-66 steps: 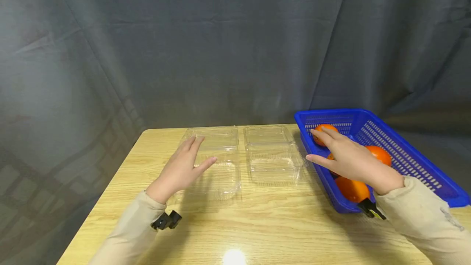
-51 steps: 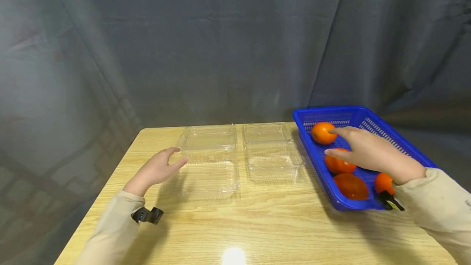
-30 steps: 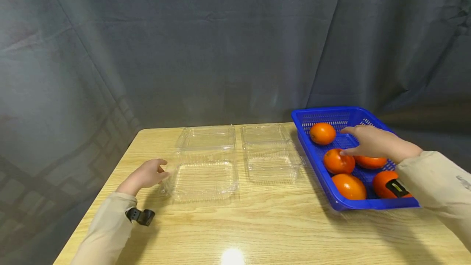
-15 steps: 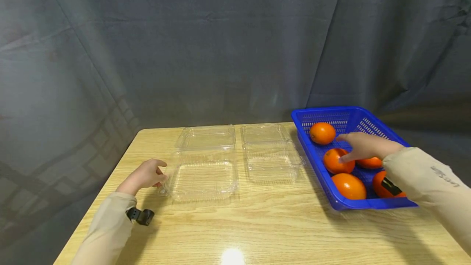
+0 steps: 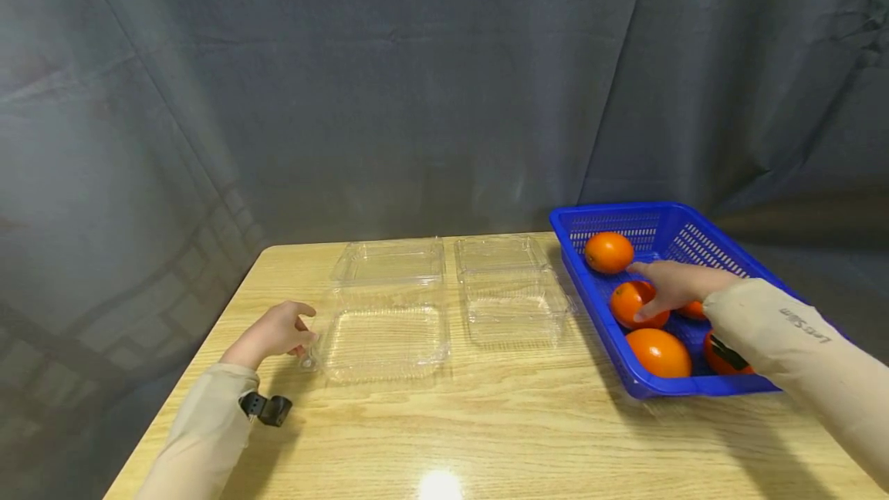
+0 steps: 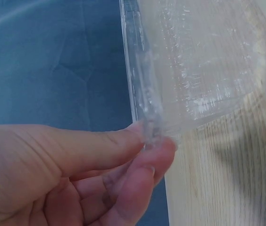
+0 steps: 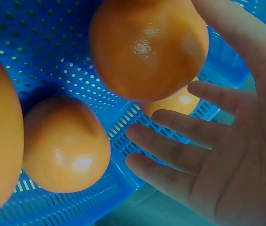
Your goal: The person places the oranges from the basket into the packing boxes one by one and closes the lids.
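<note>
Clear pinched container (image 5: 386, 313) stretches lengthwise toward the curtain (image 5: 417, 99).

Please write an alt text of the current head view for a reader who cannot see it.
A person's right hand is close to an orange in a blue basket, while the left hand pinches the edge of an open clear box. A second box lies between that one and the basket, on a wooden table before a dark curtain.

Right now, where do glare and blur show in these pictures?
Head view: white glare on the table near the bottom edge; left wrist view: the clear container looks blurry, with glints; right wrist view: shiny highlights on the orange fruits.
</note>
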